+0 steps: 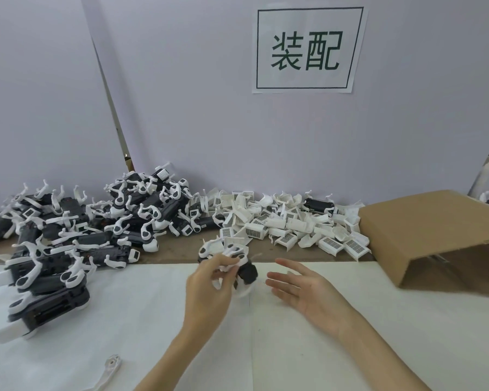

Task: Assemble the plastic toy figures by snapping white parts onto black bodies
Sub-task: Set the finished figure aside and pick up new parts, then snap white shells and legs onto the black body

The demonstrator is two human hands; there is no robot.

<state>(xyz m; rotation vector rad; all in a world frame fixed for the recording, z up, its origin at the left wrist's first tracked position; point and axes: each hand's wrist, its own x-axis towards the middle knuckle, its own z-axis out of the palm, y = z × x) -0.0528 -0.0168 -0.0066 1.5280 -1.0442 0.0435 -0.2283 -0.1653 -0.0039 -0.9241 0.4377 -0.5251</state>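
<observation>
My left hand (pixel 209 289) grips a toy figure (pixel 244 270), a black body with white curved parts on it, held just above the white sheet at the table's middle. My right hand (pixel 302 289) is beside it on the right, palm up with fingers spread, touching nothing. A large heap of black bodies with white arms (pixel 76 232) fills the left side. A pile of loose white parts (pixel 288 227) lies along the wall behind my hands.
A tipped cardboard box (pixel 435 235) lies at the right. One loose white piece (pixel 108 371) rests near the front edge. A white paper sheet (pixel 153 320) covers the table. A printed sign (pixel 308 49) hangs on the wall.
</observation>
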